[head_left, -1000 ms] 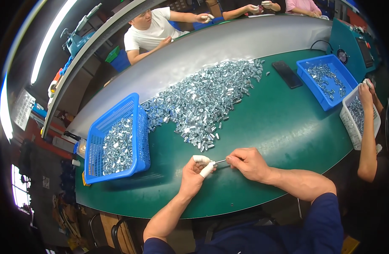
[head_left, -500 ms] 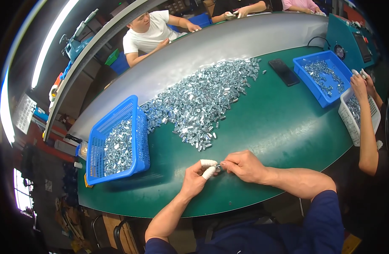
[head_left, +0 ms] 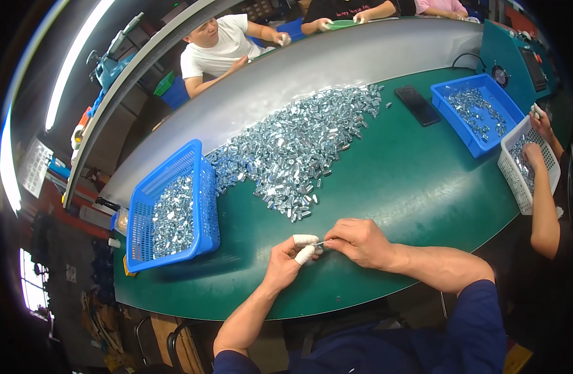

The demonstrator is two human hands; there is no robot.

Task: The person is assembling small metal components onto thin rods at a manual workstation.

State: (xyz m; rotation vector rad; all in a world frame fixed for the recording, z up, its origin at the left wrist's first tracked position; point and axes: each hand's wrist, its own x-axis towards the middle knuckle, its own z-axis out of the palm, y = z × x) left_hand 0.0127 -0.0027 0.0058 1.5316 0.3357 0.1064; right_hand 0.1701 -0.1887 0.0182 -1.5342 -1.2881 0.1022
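My left hand (head_left: 281, 264) is closed in a pinch, its thumb and forefinger wrapped in white tape. Between these fingertips sits a small shiny metal part (head_left: 317, 247), mostly covered by the fingers. Close on its right, my right hand (head_left: 366, 244) pinches a thin metal rod (head_left: 324, 242) that points at the part. Whether the rod's tip is inside the part is too small to tell. Both hands are over the near edge of the green table (head_left: 398, 187). Just beyond them spreads a large heap of small silvery metal parts (head_left: 293, 149).
A blue basket (head_left: 210, 212) of metal parts stands at left. Toward the right are a black phone (head_left: 417, 106), a blue tray (head_left: 472, 142) and a white basket (head_left: 509, 177), where a co-worker's hand (head_left: 534, 154) reaches in. Other people sit beyond the grey metal rim (head_left: 361, 56).
My hands have barely shifted; more of the thin rod shows between them. At right, the co-worker's hand has lowered into the white basket. Across the table, a person now holds a green tray.
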